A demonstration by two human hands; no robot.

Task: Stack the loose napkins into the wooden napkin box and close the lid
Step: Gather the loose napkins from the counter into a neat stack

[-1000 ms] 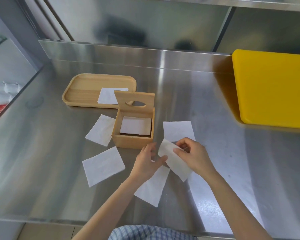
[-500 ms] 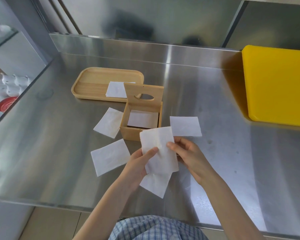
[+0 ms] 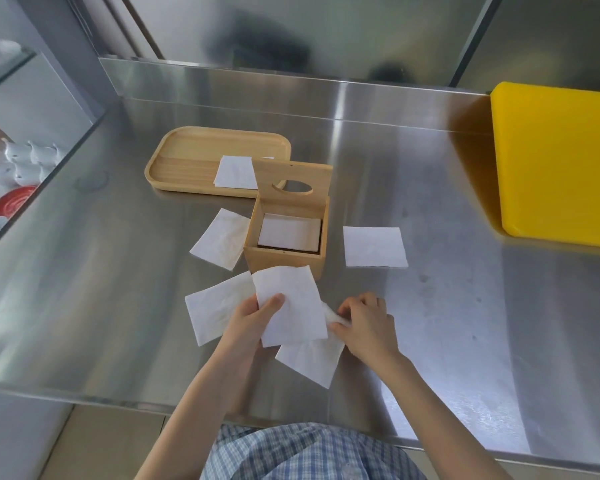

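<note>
The wooden napkin box [image 3: 284, 259] stands mid-counter with its lid [image 3: 293, 183] upright and a white napkin [image 3: 289, 231] lying inside. My left hand [image 3: 253, 315] holds a white napkin [image 3: 291, 306] just in front of the box. My right hand [image 3: 364, 323] pinches the upper edge of another napkin [image 3: 309, 362] that lies on the counter below it. Loose napkins lie left of the box [image 3: 220, 239], front left [image 3: 215, 306] and right [image 3: 374, 247]. One more napkin [image 3: 234, 172] rests in the wooden tray [image 3: 187, 157].
A yellow cutting board [image 3: 561, 161] lies at the right. White cups and a red dish [image 3: 11, 202] sit below the counter's left edge. A steel backsplash [image 3: 291, 84] runs behind. The counter's front edge [image 3: 84, 396] is close to my body.
My left hand has taken over the lifted napkin alone. My right hand let go of it and dropped to the napkin on the counter, pinching its edge.
</note>
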